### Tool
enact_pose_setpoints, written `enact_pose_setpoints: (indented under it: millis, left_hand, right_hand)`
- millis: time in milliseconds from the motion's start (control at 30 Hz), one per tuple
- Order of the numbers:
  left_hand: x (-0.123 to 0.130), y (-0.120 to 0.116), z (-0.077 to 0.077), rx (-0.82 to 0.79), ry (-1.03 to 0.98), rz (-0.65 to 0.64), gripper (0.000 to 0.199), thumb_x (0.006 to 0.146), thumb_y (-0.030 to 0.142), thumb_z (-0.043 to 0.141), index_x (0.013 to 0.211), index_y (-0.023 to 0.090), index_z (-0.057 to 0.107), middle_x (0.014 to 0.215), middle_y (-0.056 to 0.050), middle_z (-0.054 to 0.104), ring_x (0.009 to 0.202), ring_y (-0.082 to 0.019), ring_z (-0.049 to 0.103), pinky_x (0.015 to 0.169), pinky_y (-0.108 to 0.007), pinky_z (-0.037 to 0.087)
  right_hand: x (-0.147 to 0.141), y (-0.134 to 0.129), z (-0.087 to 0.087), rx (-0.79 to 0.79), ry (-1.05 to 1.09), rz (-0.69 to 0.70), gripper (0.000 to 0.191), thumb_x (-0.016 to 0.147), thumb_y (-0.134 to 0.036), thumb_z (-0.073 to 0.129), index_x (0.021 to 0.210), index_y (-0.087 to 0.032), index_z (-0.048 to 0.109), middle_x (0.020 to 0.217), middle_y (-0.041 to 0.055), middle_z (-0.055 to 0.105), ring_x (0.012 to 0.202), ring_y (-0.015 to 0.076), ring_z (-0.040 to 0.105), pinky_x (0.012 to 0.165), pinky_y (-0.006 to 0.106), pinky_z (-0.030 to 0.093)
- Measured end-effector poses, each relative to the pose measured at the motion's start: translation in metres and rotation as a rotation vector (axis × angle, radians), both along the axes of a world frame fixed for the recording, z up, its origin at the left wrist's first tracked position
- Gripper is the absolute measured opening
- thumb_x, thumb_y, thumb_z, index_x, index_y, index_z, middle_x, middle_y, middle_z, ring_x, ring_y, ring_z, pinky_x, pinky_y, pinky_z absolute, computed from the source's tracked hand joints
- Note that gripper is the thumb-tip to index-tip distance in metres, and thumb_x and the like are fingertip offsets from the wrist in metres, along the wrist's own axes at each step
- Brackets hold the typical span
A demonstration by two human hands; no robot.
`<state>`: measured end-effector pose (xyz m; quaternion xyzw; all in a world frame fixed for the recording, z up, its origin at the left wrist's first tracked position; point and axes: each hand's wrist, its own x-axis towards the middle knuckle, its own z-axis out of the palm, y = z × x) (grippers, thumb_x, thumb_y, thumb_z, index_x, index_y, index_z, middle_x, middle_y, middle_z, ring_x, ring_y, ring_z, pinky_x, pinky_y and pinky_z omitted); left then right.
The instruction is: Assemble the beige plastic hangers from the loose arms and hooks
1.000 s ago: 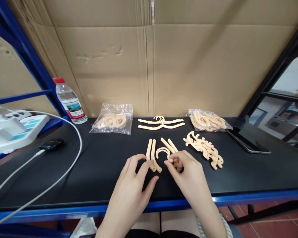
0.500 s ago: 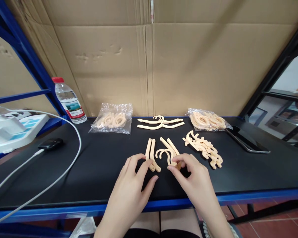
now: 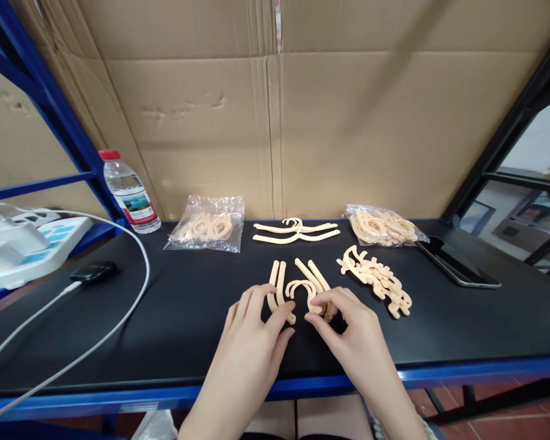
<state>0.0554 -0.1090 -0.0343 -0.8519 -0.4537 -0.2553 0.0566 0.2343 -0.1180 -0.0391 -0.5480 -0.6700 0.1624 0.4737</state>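
Cream plastic parts of a folding hanger lie on the black table. My left hand (image 3: 254, 333) reaches over a pair of hanger arms (image 3: 280, 278), its fingers curled around their near ends, thumb and forefinger close to the curved tip. My right hand (image 3: 348, 315) pinches the base of the hanger hooks (image 3: 301, 285) between thumb and forefinger; two hook curves lie nearly stacked. Behind those fingers lies a second pair of hanger arms (image 3: 309, 272), their near ends partly covered. Farther back sits an assembled hanger (image 3: 297, 231) with arms spread.
At right lies a heap of loose hook pieces (image 3: 376, 278), beside a phone (image 3: 458, 261). Bagged cream parts lie back left (image 3: 208, 226) and back right (image 3: 382, 225). A water bottle (image 3: 131, 192), power strip (image 3: 46, 247) and white cable (image 3: 147, 263) occupy the left. Cardboard (image 3: 187, 122) walls the back.
The hooks have shifted slightly toward me and turned in my right hand's pinch. My left thumb and forefinger have come closer together at the arms' near ends. The view has tilted slightly.
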Motion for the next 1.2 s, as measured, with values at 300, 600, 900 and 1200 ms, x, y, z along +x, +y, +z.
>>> enact_pose_setpoints:
  millis: [300, 600, 900, 1200]
  left_hand:
    - [0.007, 0.004, 0.001, 0.044, 0.032, -0.100, 0.031, 0.085, -0.001, 0.050, 0.092, 0.021, 0.070, 0.124, -0.013, 0.056, 0.119, -0.033, 0.051, 0.084, -0.048, 0.050]
    - [0.005, -0.004, 0.005, 0.064, -0.355, -0.170, 0.037, 0.088, -0.004, 0.037, 0.098, 0.020, 0.064, 0.122, -0.011, 0.063, 0.088, -0.017, 0.068, 0.072, -0.030, 0.057]
    - [0.009, -0.018, 0.004, -0.351, -0.871, -0.260, 0.018, 0.092, 0.019, 0.056, 0.098, 0.023, 0.072, 0.117, -0.008, 0.071, 0.100, -0.024, 0.071, 0.083, -0.033, 0.061]
    - [0.014, -0.010, 0.005, -0.371, -1.053, -0.253, 0.015, 0.088, 0.014, 0.060, 0.086, 0.022, 0.073, 0.090, -0.004, 0.068, 0.086, -0.017, 0.069, 0.074, -0.025, 0.059]
  right_hand:
    - [0.006, -0.007, -0.004, 0.088, 0.382, -0.040, 0.004, 0.085, -0.024, 0.065, 0.088, -0.021, 0.065, 0.083, 0.0024, 0.065, 0.070, 0.0154, 0.062, 0.066, 0.028, 0.052]
    - [0.010, -0.009, -0.004, -0.005, 0.694, -0.093, 0.017, 0.078, -0.030, 0.074, 0.090, -0.020, 0.066, 0.082, 0.0051, 0.073, 0.083, 0.0225, 0.072, 0.071, 0.030, 0.060]
    - [0.011, -0.009, -0.006, 0.008, 0.688, -0.073, 0.010, 0.083, -0.030, 0.069, 0.086, -0.020, 0.069, 0.096, 0.0073, 0.074, 0.088, 0.0230, 0.072, 0.081, 0.035, 0.060]
    - [0.006, -0.005, -0.005, -0.033, 0.649, -0.002, 0.005, 0.080, -0.026, 0.072, 0.081, -0.021, 0.072, 0.085, 0.0027, 0.071, 0.066, 0.0128, 0.065, 0.060, 0.023, 0.056]
